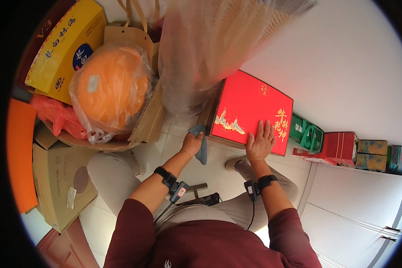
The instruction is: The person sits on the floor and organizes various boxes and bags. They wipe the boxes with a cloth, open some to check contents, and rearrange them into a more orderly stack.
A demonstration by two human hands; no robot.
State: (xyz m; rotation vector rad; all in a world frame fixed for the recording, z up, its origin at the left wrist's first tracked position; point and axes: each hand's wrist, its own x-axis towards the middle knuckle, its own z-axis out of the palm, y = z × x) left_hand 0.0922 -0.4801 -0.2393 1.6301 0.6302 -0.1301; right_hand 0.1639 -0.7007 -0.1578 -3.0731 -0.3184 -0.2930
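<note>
A large red gift box with gold lettering and a gold-and-blue printed scene stands before me against the white wall. Spread flat on its top near the front edge is my right hand, palm down, holding nothing. My left hand grips a grey-blue cloth beside the box's left front corner. Part of the cloth hangs below my fingers, and part rises above them against the box's brown side. Each of my wrists wears a black strap with a small cabled device.
Left of me, a cardboard carton holds a plastic-wrapped orange round object and a yellow box. Clear plastic wrapping hangs beyond it. To the right, a green box and red bag sit atop a white cabinet.
</note>
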